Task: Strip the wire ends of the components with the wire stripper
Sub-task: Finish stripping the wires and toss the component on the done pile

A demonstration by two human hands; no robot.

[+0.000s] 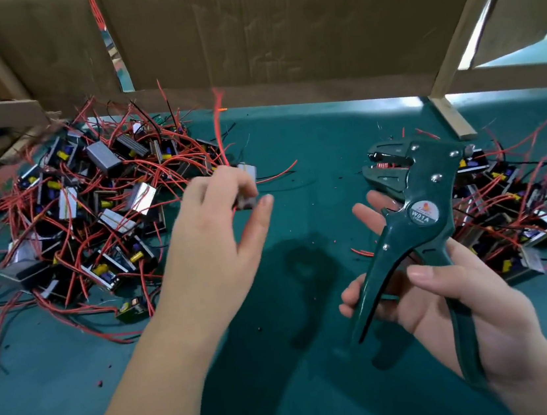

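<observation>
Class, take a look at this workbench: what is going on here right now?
A person is stripping wires at a green table. The right hand grips a green wire stripper by its handles. The left hand pinches a small component, blurred, with its red wire pointing up, apart from the stripper. A big pile of components lies on the left and a smaller pile on the right.

green table (284,361) bearing two component piles (93,208) (513,209).
</observation>
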